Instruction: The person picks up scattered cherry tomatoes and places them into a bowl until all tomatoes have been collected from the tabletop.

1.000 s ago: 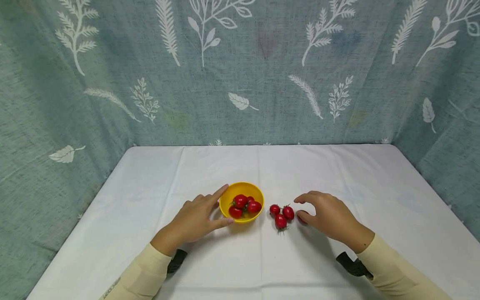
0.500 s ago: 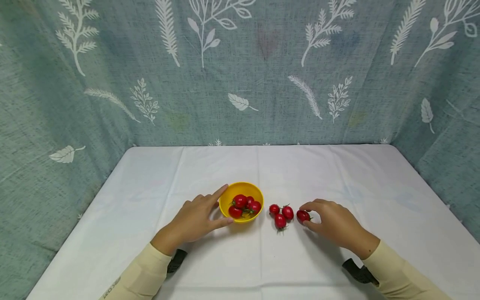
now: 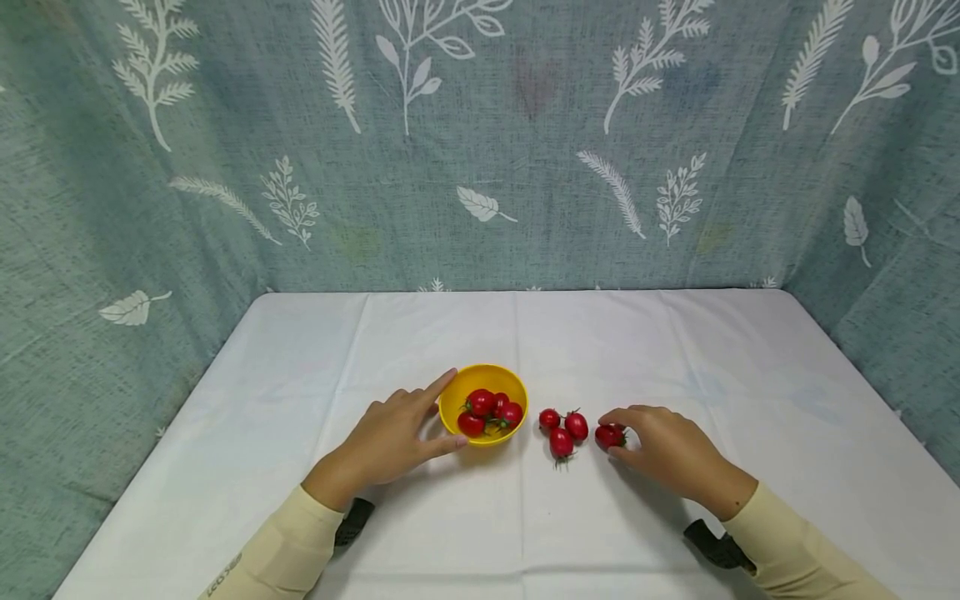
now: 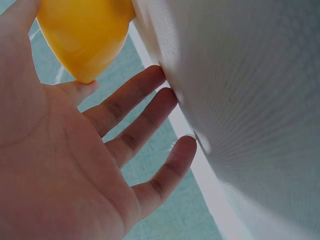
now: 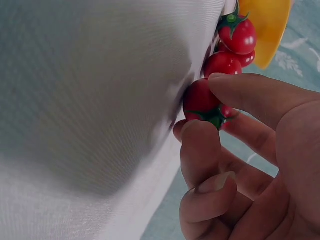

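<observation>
A yellow bowl (image 3: 480, 375) with several red cherry tomatoes (image 3: 480, 402) in it stands near the table's middle. My left hand (image 3: 386, 442) touches the bowl's left side with its thumb and index finger spread apart. In the left wrist view the other fingers stretch out below the bowl (image 4: 87, 40), their tips on the cloth. To the right, my right hand (image 3: 667, 446) pinches a cherry tomato (image 3: 611, 437) between thumb and fingers, down at the table. Its green calyx shows in the right wrist view, facing the hand. Three loose cherry tomatoes (image 3: 561, 443) lie between it and the bowl.
A white cloth (image 3: 420, 533) with fold lines covers the table. Green-blue curtains (image 3: 480, 167) with white leaf prints hang behind it and on both sides. Black straps (image 3: 720, 546) show at both wrists.
My right hand has come down and closed its fingertips on the rightmost cherry tomato, which has shifted slightly right. The left hand and bowl have stayed put; a tomato inside has settled a little.
</observation>
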Motion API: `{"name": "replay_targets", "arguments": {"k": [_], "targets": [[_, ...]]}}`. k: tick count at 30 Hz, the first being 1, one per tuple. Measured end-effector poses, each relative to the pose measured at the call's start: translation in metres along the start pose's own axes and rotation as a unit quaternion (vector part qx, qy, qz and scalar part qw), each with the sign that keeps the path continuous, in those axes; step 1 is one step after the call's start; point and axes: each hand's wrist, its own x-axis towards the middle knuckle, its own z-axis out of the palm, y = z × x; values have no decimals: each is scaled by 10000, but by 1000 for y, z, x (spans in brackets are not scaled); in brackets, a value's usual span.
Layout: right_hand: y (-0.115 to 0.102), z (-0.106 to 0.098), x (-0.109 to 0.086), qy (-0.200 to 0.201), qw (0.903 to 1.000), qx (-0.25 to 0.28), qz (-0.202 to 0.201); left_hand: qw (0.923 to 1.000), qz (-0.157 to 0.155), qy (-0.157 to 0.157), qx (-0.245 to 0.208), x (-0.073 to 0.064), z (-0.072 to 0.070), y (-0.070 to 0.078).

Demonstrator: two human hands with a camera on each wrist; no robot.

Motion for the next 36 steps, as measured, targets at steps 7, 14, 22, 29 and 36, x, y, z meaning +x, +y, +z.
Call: {"name": "replay_targets", "arguments": {"k": [7,14,22,29,36], "targets": [[0,1,0,-16,10000,-50,7,10000,-15,2,-48,-1,0,0],[-1,-1,1,167,9996,-118,-206,10000,-37,13,-42,-1,1,-1],[-4,-3,1,572,9969,-225,-487,10000,-36,-11,-54,-1,-1,1],[-14,-8,5,680,9956,-272,-584,10000,-39,-18,-35,0,0,-1],[-28,-10,12,725,9944,-214,-733,10000,-11,-10,-32,0,0,0]]}}
